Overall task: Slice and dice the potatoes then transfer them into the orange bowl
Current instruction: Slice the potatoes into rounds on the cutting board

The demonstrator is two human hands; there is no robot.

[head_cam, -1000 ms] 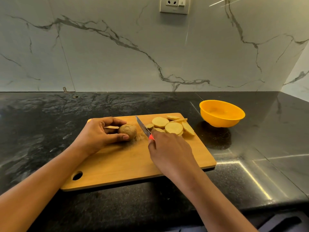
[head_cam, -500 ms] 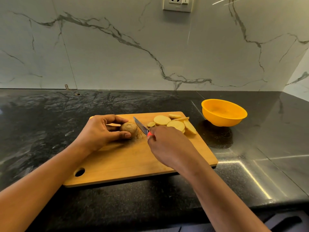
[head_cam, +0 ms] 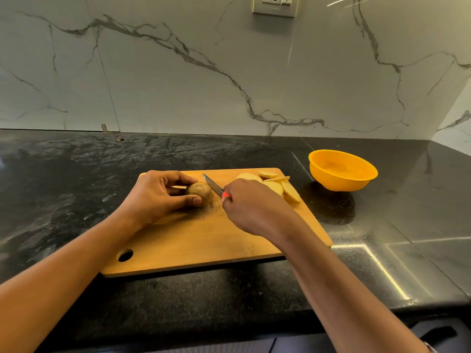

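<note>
Across the black stone bench (head_cam: pixel 76 179) lies a wooden cutting board (head_cam: pixel 204 238), its hanging hole at its 7 o'clock corner; off the board at 2 o'clock, apart from it, the orange bowl (head_cam: pixel 341 171) stands upright; the left hand (head_cam: pixel 155 197) rests at the board's 10 o'clock, its fingers (head_cam: pixel 178 177) and thumb curled round a whole brown potato (head_cam: pixel 200 191); the right hand (head_cam: pixel 252 207), at 3 o'clock of the potato, grips a knife (head_cam: pixel 211 184) by its red handle; pale potato slices (head_cam: pixel 274 187) are heaped at the board's 1 o'clock corner, partly behind that hand; the blade points toward 10 o'clock, just beside the potato; whether they touch, I cannot tell.
</note>
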